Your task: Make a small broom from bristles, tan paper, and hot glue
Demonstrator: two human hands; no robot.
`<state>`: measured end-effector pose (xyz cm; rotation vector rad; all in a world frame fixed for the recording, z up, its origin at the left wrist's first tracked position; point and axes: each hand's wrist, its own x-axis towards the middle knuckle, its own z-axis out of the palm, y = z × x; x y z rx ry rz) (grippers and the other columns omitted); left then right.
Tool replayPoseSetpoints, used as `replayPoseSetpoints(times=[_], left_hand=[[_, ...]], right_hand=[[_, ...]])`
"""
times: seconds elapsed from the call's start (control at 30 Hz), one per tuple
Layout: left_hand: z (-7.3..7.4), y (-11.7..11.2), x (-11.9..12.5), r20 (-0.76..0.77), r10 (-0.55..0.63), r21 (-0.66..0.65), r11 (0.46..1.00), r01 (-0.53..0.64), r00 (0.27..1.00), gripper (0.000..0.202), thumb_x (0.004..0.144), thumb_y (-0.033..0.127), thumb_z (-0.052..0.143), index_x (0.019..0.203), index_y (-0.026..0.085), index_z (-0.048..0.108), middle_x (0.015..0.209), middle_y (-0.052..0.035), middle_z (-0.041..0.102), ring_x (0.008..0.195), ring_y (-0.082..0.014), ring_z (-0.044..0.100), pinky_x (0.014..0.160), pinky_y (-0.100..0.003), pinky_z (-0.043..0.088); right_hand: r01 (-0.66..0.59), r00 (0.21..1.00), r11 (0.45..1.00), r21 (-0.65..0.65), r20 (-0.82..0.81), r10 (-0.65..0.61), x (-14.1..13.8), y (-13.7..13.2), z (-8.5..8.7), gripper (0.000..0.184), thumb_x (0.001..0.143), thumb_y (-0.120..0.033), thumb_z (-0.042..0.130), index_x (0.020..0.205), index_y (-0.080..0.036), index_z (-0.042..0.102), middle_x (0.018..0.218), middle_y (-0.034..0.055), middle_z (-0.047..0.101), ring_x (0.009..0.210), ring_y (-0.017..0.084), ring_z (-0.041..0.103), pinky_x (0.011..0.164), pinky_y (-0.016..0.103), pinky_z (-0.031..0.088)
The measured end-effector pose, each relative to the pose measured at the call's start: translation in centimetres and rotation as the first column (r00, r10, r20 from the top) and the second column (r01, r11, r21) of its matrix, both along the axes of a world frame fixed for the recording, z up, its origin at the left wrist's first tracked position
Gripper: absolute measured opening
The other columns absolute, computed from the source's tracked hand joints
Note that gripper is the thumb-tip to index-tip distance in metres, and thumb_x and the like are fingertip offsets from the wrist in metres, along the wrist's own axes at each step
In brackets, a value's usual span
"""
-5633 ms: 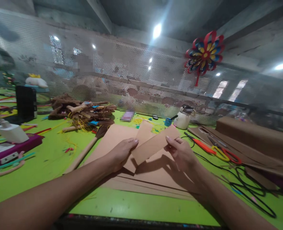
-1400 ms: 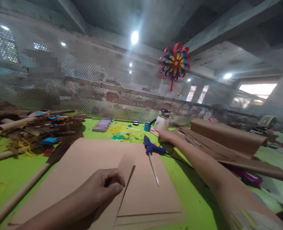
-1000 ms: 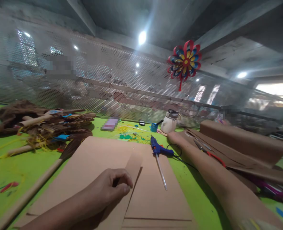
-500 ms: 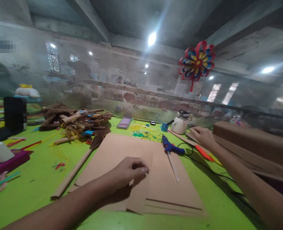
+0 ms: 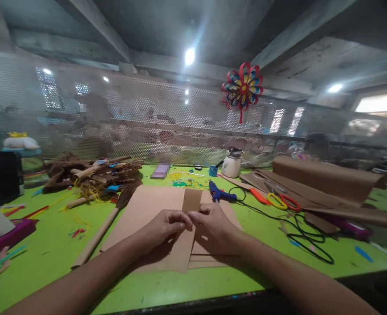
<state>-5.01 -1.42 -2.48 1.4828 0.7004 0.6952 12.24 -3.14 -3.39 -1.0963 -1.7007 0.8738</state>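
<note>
A darker brown paper strip (image 5: pixel 192 199) stands out against the tan paper sheets (image 5: pixel 154 201) on the green table. At its lower end my two hands meet, fingertips nearly touching. My left hand (image 5: pixel 167 227) has its fingers curled and thumb pressed in, closed on the strip's left side. My right hand (image 5: pixel 214 223) pinches the strip from the right; fingers partly cover the lower end. Just beyond my right hand, a blue glue gun (image 5: pixel 221 192) lies at the sheets' far right corner.
Left lies a broom-like bundle with a paper-wrapped handle (image 5: pixel 98 238), beside a pile of brown bundles (image 5: pixel 104 177). Scissors (image 5: pixel 278 201), a black cord (image 5: pixel 298 236) and brown paper (image 5: pixel 318 179) lie right. A white jug (image 5: pixel 231 164) stands at the back, before a perforated screen (image 5: pixel 167 113).
My right hand has come from the brown paper at the right to the middle, meeting my left hand. A darker paper strip now shows between them. The view has shifted to the right.
</note>
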Motion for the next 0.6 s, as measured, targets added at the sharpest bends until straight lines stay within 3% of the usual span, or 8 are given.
replayPoseSetpoints(times=[0.07, 0.13, 0.23, 0.3, 0.4, 0.6], left_hand=[[0.2, -0.3, 0.1, -0.008, -0.033, -0.021, 0.999, 0.033, 0.999, 0.010, 0.072, 0.022, 0.064, 0.075, 0.013, 0.064, 0.050, 0.0055, 0.042, 0.048, -0.0085, 0.032, 0.047, -0.022, 0.022], [0.6, -0.5, 0.0, 0.035, -0.027, -0.043, 0.999, 0.028, 0.999, 0.009, 0.070, 0.020, 0.066, 0.076, 0.015, 0.062, 0.060, 0.0024, 0.052, 0.057, -0.0105, 0.045, 0.053, -0.021, 0.032], [1.3, -0.4, -0.1, 0.140, 0.048, -0.100, 0.994, -0.034, 0.989, 0.019, 0.070, 0.024, 0.069, 0.083, 0.019, 0.056, 0.086, -0.0010, 0.061, 0.075, -0.0146, 0.058, 0.068, -0.027, 0.044], [1.7, -0.1, -0.2, 0.204, 0.079, -0.133, 0.990, -0.053, 0.976, 0.021, 0.076, 0.033, 0.066, 0.090, 0.022, 0.054, 0.092, -0.0013, 0.062, 0.077, -0.0154, 0.060, 0.072, -0.031, 0.047], [1.8, 0.1, -0.2, 0.243, 0.056, -0.130, 0.991, -0.025, 0.969, 0.025, 0.081, 0.039, 0.062, 0.096, 0.020, 0.057, 0.092, -0.0048, 0.064, 0.078, -0.0161, 0.061, 0.076, -0.033, 0.048], [1.1, 0.0, -0.1, 0.170, 0.077, -0.252, 0.967, -0.032, 0.982, 0.033, 0.078, 0.041, 0.067, 0.097, 0.015, 0.063, 0.089, -0.0082, 0.068, 0.079, -0.0181, 0.064, 0.081, -0.032, 0.047]], right_hand=[[0.040, 0.993, 0.995, -0.087, -0.108, -0.049, 0.5, 0.1, -0.4, 0.026, 0.079, -0.037, 0.053, 0.062, -0.017, 0.053, 0.058, -0.0015, 0.045, 0.053, 0.011, 0.039, 0.049, 0.023, 0.032], [0.047, 0.985, 0.992, -0.116, -0.157, -0.065, 1.0, 0.3, -0.5, 0.029, 0.076, -0.041, 0.058, 0.061, -0.016, 0.052, 0.057, -0.0016, 0.044, 0.053, 0.011, 0.039, 0.048, 0.024, 0.032], [-0.019, 0.962, 0.982, -0.187, -0.270, -0.033, 1.2, 0.4, -0.5, 0.031, 0.073, -0.045, 0.063, 0.066, -0.016, 0.056, 0.056, -0.0023, 0.045, 0.052, 0.010, 0.039, 0.048, 0.024, 0.031], [-0.074, 0.952, 0.974, -0.213, -0.306, 0.005, 1.0, 0.4, -0.5, 0.033, 0.072, -0.046, 0.065, 0.065, -0.016, 0.056, 0.054, -0.0032, 0.044, 0.050, 0.009, 0.037, 0.048, 0.023, 0.029], [-0.132, 0.962, 0.973, -0.190, -0.263, 0.079, 0.5, 0.3, -0.5, 0.035, 0.072, -0.047, 0.064, 0.062, -0.015, 0.056, 0.054, -0.0036, 0.043, 0.050, 0.008, 0.034, 0.048, 0.023, 0.027], [-0.197, 0.979, 0.956, -0.219, -0.105, 0.177, 0.1, 0.0, -0.3, 0.030, 0.078, -0.041, 0.057, 0.073, -0.012, 0.062, 0.061, -0.0012, 0.050, 0.054, 0.009, 0.040, 0.052, 0.023, 0.032]])
